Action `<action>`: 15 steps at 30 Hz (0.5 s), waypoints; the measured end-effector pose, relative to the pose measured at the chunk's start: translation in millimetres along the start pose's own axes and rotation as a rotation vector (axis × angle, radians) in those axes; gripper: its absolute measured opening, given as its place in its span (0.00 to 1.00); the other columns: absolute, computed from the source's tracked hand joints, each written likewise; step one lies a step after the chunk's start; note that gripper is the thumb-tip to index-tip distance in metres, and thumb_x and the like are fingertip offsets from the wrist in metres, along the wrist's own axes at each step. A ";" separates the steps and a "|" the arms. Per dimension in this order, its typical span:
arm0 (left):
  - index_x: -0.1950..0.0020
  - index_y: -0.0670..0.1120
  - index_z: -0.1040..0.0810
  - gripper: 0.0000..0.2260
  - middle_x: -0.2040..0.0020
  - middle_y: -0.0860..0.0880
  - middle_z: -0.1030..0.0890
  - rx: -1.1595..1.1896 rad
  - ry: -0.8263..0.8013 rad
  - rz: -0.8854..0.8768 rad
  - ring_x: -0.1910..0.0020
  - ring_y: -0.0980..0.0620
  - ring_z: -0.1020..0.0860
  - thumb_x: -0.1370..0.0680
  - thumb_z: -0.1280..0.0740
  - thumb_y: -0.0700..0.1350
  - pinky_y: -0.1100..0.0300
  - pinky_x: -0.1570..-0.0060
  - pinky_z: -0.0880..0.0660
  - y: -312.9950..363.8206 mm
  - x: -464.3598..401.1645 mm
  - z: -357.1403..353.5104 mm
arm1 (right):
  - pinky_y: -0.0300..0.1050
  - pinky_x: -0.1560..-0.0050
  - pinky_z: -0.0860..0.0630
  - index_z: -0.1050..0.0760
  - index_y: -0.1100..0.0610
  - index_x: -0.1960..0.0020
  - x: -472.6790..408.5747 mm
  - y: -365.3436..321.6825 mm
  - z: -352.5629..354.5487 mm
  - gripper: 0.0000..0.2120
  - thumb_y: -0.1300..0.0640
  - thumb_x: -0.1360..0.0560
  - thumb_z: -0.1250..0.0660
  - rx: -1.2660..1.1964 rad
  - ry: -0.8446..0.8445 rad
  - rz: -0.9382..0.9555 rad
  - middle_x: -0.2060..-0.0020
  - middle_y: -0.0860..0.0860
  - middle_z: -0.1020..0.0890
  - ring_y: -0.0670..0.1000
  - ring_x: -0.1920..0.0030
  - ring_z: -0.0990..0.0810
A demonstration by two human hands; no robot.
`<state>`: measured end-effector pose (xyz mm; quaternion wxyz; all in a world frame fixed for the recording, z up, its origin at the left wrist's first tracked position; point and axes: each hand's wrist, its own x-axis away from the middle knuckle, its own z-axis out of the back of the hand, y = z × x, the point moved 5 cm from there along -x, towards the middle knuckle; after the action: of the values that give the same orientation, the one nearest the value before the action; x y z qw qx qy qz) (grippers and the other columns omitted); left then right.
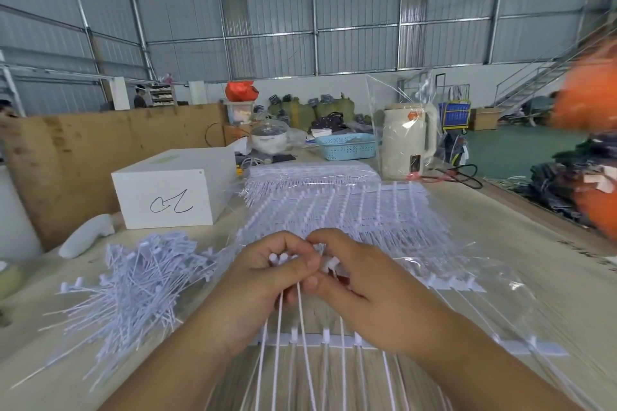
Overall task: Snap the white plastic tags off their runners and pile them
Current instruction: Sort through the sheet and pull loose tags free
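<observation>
Left hand [267, 280], right hand [354, 287] bare; forearms unsleeved; no gloves, rings.

Two hands [314, 277], one loose tag pile [133, 284] at left, one white box [173, 187], one blue basket [347, 146], one kettle [409, 140].

A white box [173, 188] sitting on the table, showing a black hand-drawn squiggle on its front, looking a bit like loopy letters but not reading as any clear word, a small orange sticker on the cream kettle [409, 140] staying too blurry to read
</observation>
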<state>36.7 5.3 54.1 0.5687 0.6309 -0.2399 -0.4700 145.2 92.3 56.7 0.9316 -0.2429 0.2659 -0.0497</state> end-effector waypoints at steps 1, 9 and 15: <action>0.66 0.50 0.20 0.06 0.72 0.49 0.24 0.021 0.018 0.010 0.74 0.55 0.30 0.33 0.24 0.47 0.67 0.74 0.34 -0.5 -0.2 1.6 | 0.43 0.53 0.26 0.36 0.44 0.32 0.5 0.5 0.4 0.18 0.42 0.20 0.41 -0.005 0.002 -0.003 0.54 0.43 0.21 0.40 0.59 0.24; 0.62 0.48 0.18 0.09 0.72 0.47 0.25 0.114 0.090 0.030 0.76 0.53 0.32 0.38 0.22 0.47 0.66 0.75 0.34 -3.9 -2.4 7.8 | 0.46 0.67 0.35 0.35 0.51 0.68 -1.8 2.8 10.8 0.19 0.46 0.21 0.38 0.051 0.129 -0.058 0.75 0.46 0.32 0.45 0.72 0.33; 0.61 0.47 0.16 0.09 0.72 0.46 0.25 0.099 0.028 0.081 0.77 0.54 0.31 0.38 0.22 0.46 0.68 0.78 0.36 -6.8 -2.1 6.4 | 0.45 0.67 0.33 0.29 0.51 0.63 -1.7 1.6 12.9 0.15 0.44 0.22 0.36 0.007 0.124 -0.020 0.75 0.45 0.31 0.45 0.71 0.31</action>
<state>28.6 5.5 48.9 0.5588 0.6544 -0.2802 -0.4253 150.4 99.6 66.3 0.9135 -0.2388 0.3207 -0.0749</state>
